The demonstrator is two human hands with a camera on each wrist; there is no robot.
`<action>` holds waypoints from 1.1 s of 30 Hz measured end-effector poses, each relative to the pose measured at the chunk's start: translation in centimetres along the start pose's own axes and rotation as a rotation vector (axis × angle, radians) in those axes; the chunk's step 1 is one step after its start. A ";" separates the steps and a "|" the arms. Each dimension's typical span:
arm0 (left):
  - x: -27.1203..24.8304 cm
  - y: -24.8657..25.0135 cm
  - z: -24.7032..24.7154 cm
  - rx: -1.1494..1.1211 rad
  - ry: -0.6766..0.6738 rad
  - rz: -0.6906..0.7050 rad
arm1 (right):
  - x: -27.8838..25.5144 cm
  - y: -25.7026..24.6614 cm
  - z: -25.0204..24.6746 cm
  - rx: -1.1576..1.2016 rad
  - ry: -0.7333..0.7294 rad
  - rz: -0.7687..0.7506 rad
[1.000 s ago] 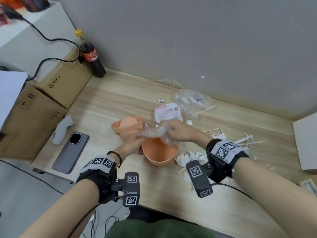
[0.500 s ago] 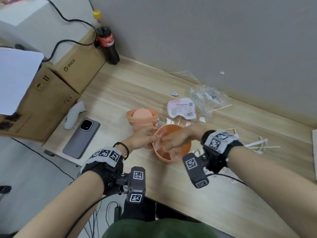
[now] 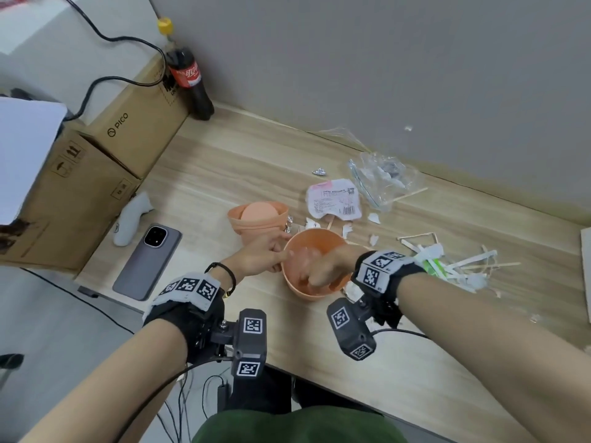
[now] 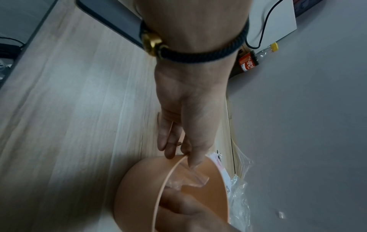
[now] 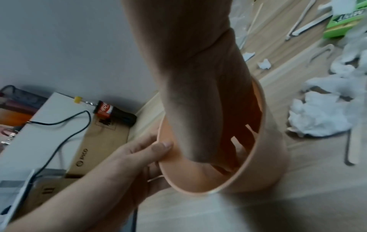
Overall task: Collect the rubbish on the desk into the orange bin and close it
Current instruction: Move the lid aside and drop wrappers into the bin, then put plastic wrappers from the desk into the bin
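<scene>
Along the desk's (image 3: 204, 174) left edge stand two cardboard boxes (image 3: 96, 161), with a cola bottle (image 3: 188, 78) upright in the far left corner. Near the front left corner a grey phone (image 3: 147, 260) lies flat, a white controller (image 3: 131, 219) just beyond it. Toward the middle, the bin's lid (image 3: 259, 219) lies on the desk, just behind my left hand (image 3: 256, 257). That hand pinches the bin (image 3: 307, 292) at its left rim: the thumb hooks inside, the fingers press the outer wall, seen plainly from both wrists. The bin stands near the front edge, mouth up and uncovered. My right hand (image 3: 323, 270) is pushed down inside it; the left wrist view shows a bit of clear film (image 4: 190, 179) under it against the inner wall, but I cannot tell whether my fingers are curled on the film or just pressing. Behind the bin lie a white label wrapper (image 3: 334, 199), a foil scrap (image 3: 319, 171) and small paper bits. Further right, near the back edge, sits a clear plastic bag (image 3: 380, 177). Right of my right wrist, crumpled tissue (image 5: 317, 116), wooden sticks (image 3: 489, 266) and a green packet (image 5: 341, 23) are scattered toward the right edge.
</scene>
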State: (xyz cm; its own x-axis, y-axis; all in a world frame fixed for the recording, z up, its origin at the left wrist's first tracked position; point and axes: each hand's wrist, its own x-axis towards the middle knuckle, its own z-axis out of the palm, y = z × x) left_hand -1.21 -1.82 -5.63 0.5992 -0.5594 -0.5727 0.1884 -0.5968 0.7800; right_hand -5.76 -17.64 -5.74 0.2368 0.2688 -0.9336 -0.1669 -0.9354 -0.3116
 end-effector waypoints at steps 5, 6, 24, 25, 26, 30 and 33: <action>0.3 -0.1 -0.2 -0.016 0.009 0.008 | -2.9 3.0 -3.3 0.454 0.135 -0.184; 0.3 0.0 -0.2 -0.023 0.015 0.010 | -4.4 3.3 -4.2 0.528 0.158 -0.252; -1.8 -2.0 -2.6 -0.108 0.062 -0.046 | 6.3 8.8 -6.6 0.135 0.963 0.191; -1.8 -2.0 -2.5 -0.120 0.065 -0.050 | 6.3 9.2 -6.6 0.183 1.000 0.184; -1.7 -2.0 -2.4 -0.135 0.070 -0.054 | 6.1 9.5 -6.7 0.226 1.050 0.158; -1.6 -2.0 -2.3 -0.159 0.078 -0.061 | 4.4 9.7 -8.0 0.351 1.250 -0.007; -1.7 -1.8 -2.3 -0.166 0.077 -0.059 | 3.5 9.0 -8.0 0.281 1.286 -0.154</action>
State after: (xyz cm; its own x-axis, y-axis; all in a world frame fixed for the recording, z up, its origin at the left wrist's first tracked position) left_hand -0.74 1.52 -5.52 0.6398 -0.4765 -0.6030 0.3473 -0.5206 0.7800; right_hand 1.23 -26.95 -10.44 0.9772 -0.1862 -0.1024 -0.2110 -0.7940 -0.5701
